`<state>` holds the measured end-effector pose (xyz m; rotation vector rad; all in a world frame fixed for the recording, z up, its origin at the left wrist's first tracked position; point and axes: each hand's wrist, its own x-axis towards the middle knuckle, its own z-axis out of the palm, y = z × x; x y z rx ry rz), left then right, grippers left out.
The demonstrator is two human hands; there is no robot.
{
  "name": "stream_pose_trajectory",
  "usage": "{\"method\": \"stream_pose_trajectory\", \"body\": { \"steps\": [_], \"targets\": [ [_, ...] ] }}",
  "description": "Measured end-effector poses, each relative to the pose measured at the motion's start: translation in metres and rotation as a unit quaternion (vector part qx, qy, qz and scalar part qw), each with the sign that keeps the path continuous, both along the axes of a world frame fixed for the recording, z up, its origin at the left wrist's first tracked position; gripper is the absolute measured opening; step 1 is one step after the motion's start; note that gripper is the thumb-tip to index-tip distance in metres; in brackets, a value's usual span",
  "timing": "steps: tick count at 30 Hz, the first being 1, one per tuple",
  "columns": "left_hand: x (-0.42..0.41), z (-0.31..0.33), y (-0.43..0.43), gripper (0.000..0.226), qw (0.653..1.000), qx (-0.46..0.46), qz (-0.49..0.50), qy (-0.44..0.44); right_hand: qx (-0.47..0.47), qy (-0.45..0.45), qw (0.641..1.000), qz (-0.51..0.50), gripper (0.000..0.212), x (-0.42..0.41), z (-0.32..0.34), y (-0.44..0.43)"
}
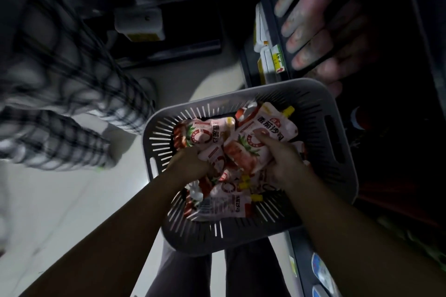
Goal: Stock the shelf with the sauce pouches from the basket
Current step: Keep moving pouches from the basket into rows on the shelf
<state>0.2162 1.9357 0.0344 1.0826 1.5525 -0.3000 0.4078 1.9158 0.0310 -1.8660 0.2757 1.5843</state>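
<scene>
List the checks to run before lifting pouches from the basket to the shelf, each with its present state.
1. Right hand grips a pouch: ok.
2. Left hand holds a pouch: cannot tell, its fingers are hidden among the pouches.
3. Basket steady: cannot tell, its support is hidden.
4. Way to the shelf edge free: not ok, another person's hand lies over it.
5. Room on the shelf: cannot tell, too dark.

Blurred checked fabric (60,103) across the left of the frame, above pale glossy floor (72,200). White box with yellow label (140,23) at upper centre. Price tags (275,58) right of centre. Blue-and-white packets (321,270) at lower right. Grey trousers (251,272) at bottom centre.
</scene>
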Motion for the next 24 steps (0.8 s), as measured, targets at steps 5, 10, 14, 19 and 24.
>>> {"method": "stream_pose_trajectory", "body": {
  "steps": [5,10,14,19,24],
  "targets": [
    [0.006,0.028,0.01,0.046,0.997,0.006,-0.076,0.024,0.046,0.078,0.995,0.033,0.016,0.021,0.032,-0.024],
    [0.008,0.067,0.016,0.036,0.993,0.033,-0.106,0.027,0.071,0.145,0.987,0.022,0.018,0.035,0.06,-0.04],
    [0.004,0.103,0.021,0.036,0.996,0.036,-0.057,-0.053,0.088,0.162,0.983,0.008,0.037,0.043,0.079,-0.045],
    [0.0,0.14,0.004,0.038,0.959,-0.027,0.141,-0.245,0.116,0.163,0.978,0.062,0.014,0.053,0.104,-0.041],
    [0.014,0.154,-0.015,0.043,0.919,-0.031,0.231,-0.317,0.208,0.139,0.955,0.161,0.025,0.057,0.146,-0.032]
  ]
}}
